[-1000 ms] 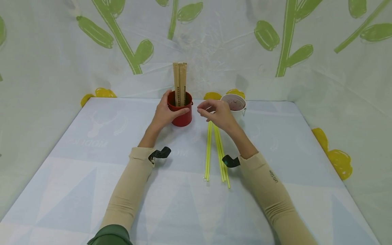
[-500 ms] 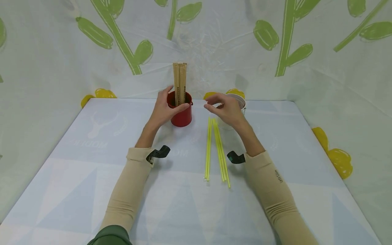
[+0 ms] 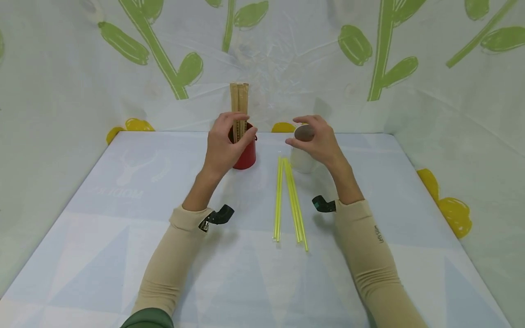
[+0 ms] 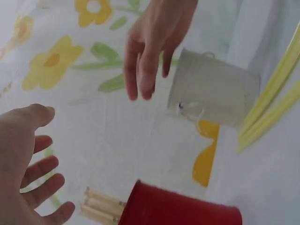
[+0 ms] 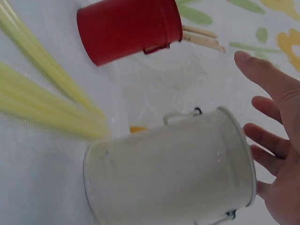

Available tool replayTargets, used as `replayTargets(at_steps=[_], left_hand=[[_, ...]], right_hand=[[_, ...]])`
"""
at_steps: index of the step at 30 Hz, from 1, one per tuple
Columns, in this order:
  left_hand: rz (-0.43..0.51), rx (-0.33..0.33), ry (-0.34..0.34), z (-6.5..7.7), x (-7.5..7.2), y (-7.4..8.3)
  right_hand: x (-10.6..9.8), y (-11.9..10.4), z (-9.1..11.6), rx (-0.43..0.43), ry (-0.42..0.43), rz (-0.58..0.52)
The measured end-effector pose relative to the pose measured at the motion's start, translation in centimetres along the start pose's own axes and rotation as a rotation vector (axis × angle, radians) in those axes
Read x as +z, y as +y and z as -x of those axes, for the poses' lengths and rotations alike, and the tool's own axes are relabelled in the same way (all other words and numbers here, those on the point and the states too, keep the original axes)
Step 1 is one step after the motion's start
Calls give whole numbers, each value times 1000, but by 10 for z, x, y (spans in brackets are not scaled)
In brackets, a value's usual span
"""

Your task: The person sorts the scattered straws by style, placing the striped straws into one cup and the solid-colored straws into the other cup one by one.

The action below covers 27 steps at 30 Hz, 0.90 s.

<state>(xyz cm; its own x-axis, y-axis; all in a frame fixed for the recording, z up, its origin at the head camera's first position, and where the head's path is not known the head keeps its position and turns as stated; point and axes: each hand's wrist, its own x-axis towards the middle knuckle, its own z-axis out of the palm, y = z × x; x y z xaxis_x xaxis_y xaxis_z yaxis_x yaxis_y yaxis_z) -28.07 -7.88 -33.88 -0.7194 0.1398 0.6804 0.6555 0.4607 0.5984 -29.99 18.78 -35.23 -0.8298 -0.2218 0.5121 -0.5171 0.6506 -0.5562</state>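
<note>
Your left hand (image 3: pixel 223 142), fingers apart, partly hides the red bucket (image 3: pixel 248 157) and its brown sticks (image 3: pixel 239 98), while your spread right hand (image 3: pixel 322 140) blocks some of the white bucket (image 3: pixel 301 160), near yellow straws (image 3: pixel 293 200) on the table (image 3: pixel 234 282).

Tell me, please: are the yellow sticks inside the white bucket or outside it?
Outside: the yellow sticks lie on the table, their far ends beside the white bucket.

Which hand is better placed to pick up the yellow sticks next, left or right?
Probably the right hand: it holds nothing and hangs by the white bucket, nearer the yellow sticks. The left hand also looks free but is farther off, by the red bucket.
</note>
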Motion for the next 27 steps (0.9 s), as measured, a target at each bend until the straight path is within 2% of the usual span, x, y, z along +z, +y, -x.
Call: replayTargets(at_steps=[5,7,9,15,21,24,27], left_hand=[[3,156,-15,8,10,19],[-3,187,-35,12,14,22],[-14,186,-64,15,18,23],[-98,84,-188,24,23,15],[-190,1,-366,29,28,11],[-228,-35,-452,31,32,13],[-251,-100,-538,33,38,11]], right_hand=[[-4,16,2,59,10,13],[-4,21,3,91,0,7],[-2,26,4,128,-18,-4],[5,35,6,230,-74,-26],[7,42,5,324,-120,-31],[5,46,5,337,-140,-63],[2,51,6,351,-161,-93]])
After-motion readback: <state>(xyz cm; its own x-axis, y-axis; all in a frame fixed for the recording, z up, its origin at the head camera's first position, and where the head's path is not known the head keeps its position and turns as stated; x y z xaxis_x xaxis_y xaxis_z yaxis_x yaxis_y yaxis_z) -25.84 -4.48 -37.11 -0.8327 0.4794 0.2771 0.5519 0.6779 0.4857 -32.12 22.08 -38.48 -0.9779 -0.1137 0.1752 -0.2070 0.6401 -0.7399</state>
